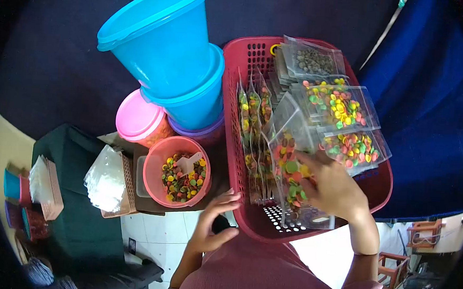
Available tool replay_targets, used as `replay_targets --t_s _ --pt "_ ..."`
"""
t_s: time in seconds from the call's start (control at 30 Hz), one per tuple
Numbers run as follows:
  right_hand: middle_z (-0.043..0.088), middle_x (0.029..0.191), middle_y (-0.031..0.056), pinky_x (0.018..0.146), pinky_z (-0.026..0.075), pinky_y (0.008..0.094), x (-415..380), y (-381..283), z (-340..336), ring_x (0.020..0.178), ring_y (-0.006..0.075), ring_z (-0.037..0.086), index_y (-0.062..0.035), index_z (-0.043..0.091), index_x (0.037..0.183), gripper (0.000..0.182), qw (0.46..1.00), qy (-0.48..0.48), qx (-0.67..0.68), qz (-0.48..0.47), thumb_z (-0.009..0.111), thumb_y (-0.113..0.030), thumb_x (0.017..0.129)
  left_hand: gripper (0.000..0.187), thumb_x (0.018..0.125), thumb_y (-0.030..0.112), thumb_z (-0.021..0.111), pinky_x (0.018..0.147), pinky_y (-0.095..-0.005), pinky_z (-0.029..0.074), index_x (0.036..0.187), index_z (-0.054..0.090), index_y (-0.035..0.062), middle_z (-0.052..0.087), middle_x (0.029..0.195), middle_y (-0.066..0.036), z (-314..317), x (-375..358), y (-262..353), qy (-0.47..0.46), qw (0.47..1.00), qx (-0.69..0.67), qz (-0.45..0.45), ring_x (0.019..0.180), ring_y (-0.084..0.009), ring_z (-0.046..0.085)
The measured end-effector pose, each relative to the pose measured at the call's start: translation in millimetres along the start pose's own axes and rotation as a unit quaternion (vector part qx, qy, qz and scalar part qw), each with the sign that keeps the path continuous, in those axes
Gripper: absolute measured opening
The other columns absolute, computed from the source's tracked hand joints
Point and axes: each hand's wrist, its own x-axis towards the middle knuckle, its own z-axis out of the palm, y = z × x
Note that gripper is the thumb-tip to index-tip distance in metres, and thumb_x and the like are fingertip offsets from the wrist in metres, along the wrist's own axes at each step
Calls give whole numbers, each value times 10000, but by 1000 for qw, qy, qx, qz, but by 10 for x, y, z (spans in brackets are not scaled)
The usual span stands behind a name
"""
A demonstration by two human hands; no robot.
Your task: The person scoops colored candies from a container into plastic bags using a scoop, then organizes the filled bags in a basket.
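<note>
Right hand (pixel 334 190) gripping candy bag (pixel 292 169) inside red basket (pixel 380 185), left hand (pixel 213 223) beside it

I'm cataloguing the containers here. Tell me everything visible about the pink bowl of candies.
The pink bowl is round, open-topped, translucent plastic by its look, standing upright on a dark surface left of the red basket. It holds multicoloured candy discs and a small clear scoop. A pink-lidded tub stands behind it. The left hand hovers beside it, apparently not touching.

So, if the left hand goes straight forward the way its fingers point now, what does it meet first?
Probably the near rim of the pink bowl of coloured candy buttons. The left hand has curled fingers aimed up toward it, though the red basket wall lies close alongside; depth is unclear.
</note>
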Motion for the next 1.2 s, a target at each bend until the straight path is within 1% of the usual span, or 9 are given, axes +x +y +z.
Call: replay_targets --t_s 0.07,0.17,0.37,0.63,0.7,0.77,0.87,0.93,1.2 --pt "538 803 240 707 434 409 147 96 158 783 355 537 39 454 1032 433 995 -73 -69 -5 553 -84 630 445 706 236 609 973 -437 176 1087 464 58 426 1157 -113 118 45 13 -35 989 143 -12 1152 -299 311" --pt "551 835 240 717 427 428 427 18 177 808 366 535 53 489 981 368 971 -198 -114 66 512 -58 631 430 706 268 592 967 -450 159 1066 482 61 413 1171 -117 228 37 -17 -52 962 267 -14 1160 -315 268" --pt "562 760 248 698 437 405 806 272 428 771 360 551 56 551 829 260 954 -286 -69 55 540 -93 617 422 721 277 574 973 -498 86 1080 466 83 393 1188 -86 230 23 -82 -42 968 245 -20 1171 -296 249" --pt "562 628 217 637 459 372 1123 267 651 661 329 580 82 562 701 190 963 -249 -87 48 549 -91 623 413 710 262 576 974 -500 81 1079 473 109 396 1185 -79 240 14 -117 -33 973 226 -18 1168 -297 252" --pt "562 760 259 704 463 362 1183 178 689 779 328 574 91 575 715 187 952 -276 -118 67 541 -55 602 410 701 255 582 973 -501 89 1072 480 113 399 1180 -74 234 19 -116 -37 971 238 -14 1163 -293 256" --pt "559 609 219 642 467 362 1200 241 844 689 325 583 79 573 648 168 962 -246 -113 33 575 -75 580 410 696 254 586 971 -502 93 1069 484 115 402 1177 -69 242 15 -122 -39 970 240 -15 1159 -290 259" --pt "568 673 229 636 473 360 1275 211 1029 715 329 581 70 585 659 167 967 -222 -129 2 577 -72 573 411 686 253 596 969 -503 94 1061 492 120 415 1166 -58 246 11 -137 -37 968 250 -15 1153 -282 266" --pt "580 847 213 676 481 348 1341 214 1147 837 282 577 46 603 774 201 945 -298 -124 56 582 -70 612 412 680 253 601 968 -501 92 1056 496 123 424 1159 -52 244 15 -127 -39 966 254 -12 1150 -277 269" --pt "586 907 160 678 484 329 1191 360 1284 866 259 573 9 608 844 238 943 -277 -170 68 601 -84 625 409 654 249 628 958 -470 117 1025 522 115 467 1109 -50 232 45 -70 -46 957 284 -32 1146 -268 276"
